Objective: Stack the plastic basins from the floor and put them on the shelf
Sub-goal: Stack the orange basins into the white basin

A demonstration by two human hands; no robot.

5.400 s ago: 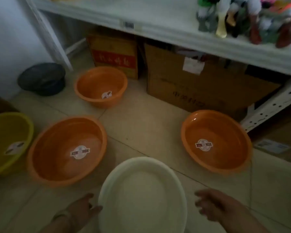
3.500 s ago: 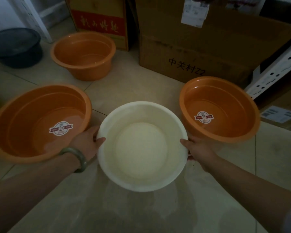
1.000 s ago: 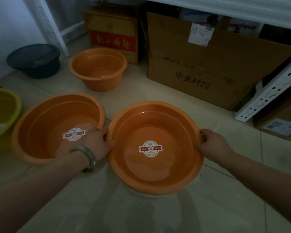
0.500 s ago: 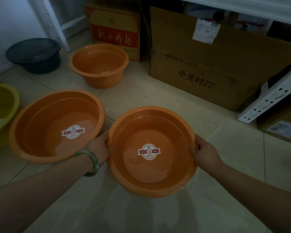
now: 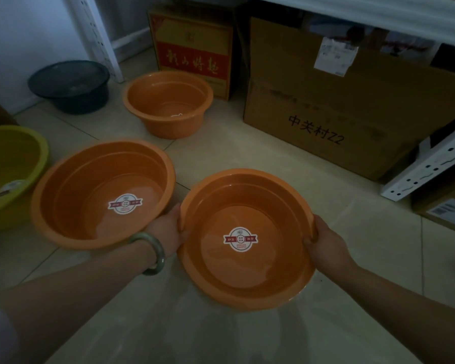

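Note:
An orange basin with a round sticker inside is held between my hands, low over the tiled floor. My left hand, a green bangle on its wrist, grips the left rim. My right hand grips the right rim. A larger orange basin stands on the floor just left of it, almost touching. A smaller, deeper orange basin stands farther back. A yellow basin is at the left edge and a dark basin at the far left. The white basin is not visible.
The white shelf board runs across the top right, with its perforated upright at the right. Under it stand a large cardboard box and a red-and-yellow box. A smaller labelled box lies at the right edge.
Earlier my hands held the white basin; now they hold the orange basin that stood at the right. Over the last second it has come slightly nearer to me.

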